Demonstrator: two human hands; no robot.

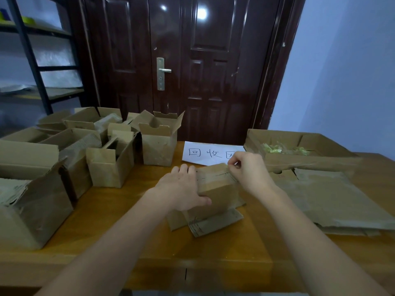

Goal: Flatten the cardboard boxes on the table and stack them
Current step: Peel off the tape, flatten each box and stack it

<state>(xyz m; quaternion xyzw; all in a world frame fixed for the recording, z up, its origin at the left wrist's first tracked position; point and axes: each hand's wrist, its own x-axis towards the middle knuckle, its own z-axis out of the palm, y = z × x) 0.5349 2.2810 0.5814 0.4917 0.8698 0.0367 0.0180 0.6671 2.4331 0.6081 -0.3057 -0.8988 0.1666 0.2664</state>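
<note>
Near centre of table [119,248]: left hand [183,189] clamps small box [215,189], right hand [249,169] pinches tape at its far top edge; flattened stack [333,199] lies right, roughly eight open boxes [111,161] left still unflattened—early stage.

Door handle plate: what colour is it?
Pale brass-gold, on the dark brown door; the head view shows the handle plate clearly.

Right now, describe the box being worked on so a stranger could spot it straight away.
Start at the wooden table before the dark door, and find the white paper sign at its far edge. Just nearer than the sign lies a small cardboard box with both hands on it: left hand, right hand. Unlike the open boxes standing to the left, it lies taped shut.
</note>
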